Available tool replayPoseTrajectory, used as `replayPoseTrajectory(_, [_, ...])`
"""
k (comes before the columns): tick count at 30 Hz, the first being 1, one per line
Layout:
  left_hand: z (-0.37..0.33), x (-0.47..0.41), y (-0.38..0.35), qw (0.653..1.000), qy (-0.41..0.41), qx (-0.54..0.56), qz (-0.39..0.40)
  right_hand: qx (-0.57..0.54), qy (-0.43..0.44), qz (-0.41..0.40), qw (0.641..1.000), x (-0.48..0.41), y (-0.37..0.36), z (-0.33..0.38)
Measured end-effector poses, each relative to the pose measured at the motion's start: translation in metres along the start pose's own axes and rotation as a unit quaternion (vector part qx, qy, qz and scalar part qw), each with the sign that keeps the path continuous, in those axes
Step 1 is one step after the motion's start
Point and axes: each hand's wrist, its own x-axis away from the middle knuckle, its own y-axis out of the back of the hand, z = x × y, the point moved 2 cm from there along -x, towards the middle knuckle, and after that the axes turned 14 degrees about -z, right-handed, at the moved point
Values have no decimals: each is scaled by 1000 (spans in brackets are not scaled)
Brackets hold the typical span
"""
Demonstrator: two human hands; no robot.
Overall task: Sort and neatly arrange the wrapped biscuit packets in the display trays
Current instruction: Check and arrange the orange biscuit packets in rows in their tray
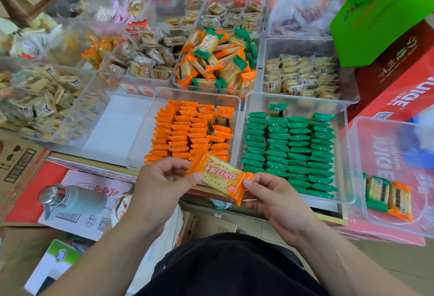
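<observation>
An orange-wrapped biscuit packet (220, 177) is held flat between both hands, in front of the near trays. My left hand (162, 183) pinches its left end and my right hand (277, 198) pinches its right end. Behind it a clear tray (141, 140) holds several rows of orange packets (190, 131) standing on edge. To the right, a second clear tray (344, 154) holds rows of green packets (291, 147). Farther back, a bin holds a mixed pile of orange and green packets (216, 60).
A clear tray (359, 178) at the far right holds one green and one orange packet (388, 196). Bins of beige-wrapped biscuits (42, 98) fill the left and back. A red juice carton (399, 79), a green bag (385, 11) and a metal-capped bottle (70, 199) lie around.
</observation>
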Motion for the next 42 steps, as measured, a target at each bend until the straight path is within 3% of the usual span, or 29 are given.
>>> replayPoseTrajectory(6, [15, -6, -10, 999, 11, -26, 41, -33, 26, -15, 999, -3, -2, 2])
replayPoseTrajectory(12, [33, -42, -27, 981, -51, -163, 90, 77, 148, -93, 982, -34, 3, 18])
replayPoseTrajectory(17, [51, -111, -46, 935, -175, -293, 92, 302, 300, -166, 890, -84, 8, 39])
replayPoseTrajectory(22, [71, -171, -82, 886, -270, -369, 80, 392, 400, -174, 810, -121, -2, 44])
replayPoseTrajectory(27, [82, -199, -115, 841, -332, -420, 77, 466, 477, -116, 736, -143, -15, 37])
replayPoseTrajectory(33, [81, -222, -129, 793, -373, -463, 131, 590, 511, -46, 624, -157, -30, 27])
replayPoseTrajectory(38, [79, -234, -132, 807, -376, -440, 117, 602, 495, -67, 623, -169, -37, 25])
replayPoseTrajectory(42, [78, -242, -132, 832, -366, -404, 109, 648, 472, -76, 592, -183, -46, 20])
